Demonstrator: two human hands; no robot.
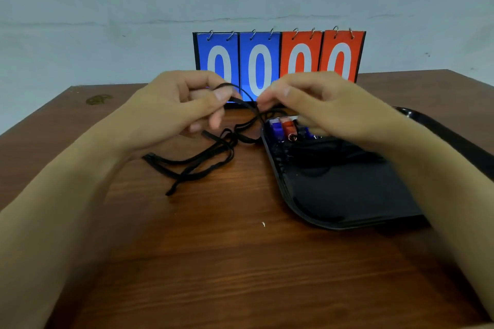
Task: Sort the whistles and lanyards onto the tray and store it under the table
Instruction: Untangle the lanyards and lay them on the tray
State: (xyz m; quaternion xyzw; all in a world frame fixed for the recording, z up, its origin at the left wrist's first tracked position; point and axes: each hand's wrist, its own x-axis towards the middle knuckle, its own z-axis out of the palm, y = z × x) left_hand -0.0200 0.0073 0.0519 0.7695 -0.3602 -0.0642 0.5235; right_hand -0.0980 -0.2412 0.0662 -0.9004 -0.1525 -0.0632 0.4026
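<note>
A black lanyard (197, 163) trails in loose loops over the wooden table (213, 262), and its upper loop is lifted. My left hand (181, 104) pinches that loop between thumb and fingers. My right hand (315, 104) pinches the same cord a little to the right, above the tray's far left corner. The black tray (347, 195) lies at the right. In its far corner sit a blue whistle (275, 128) and a red whistle (288, 127), with more black cord (315, 149) bundled beside them. My right hand hides part of that corner.
A flip scoreboard (279, 59) with two blue and two red zeros stands upright at the table's back edge, right behind my hands. A pale wall rises behind it. A small white scrap (263, 224) lies on the wood near the tray's front left corner.
</note>
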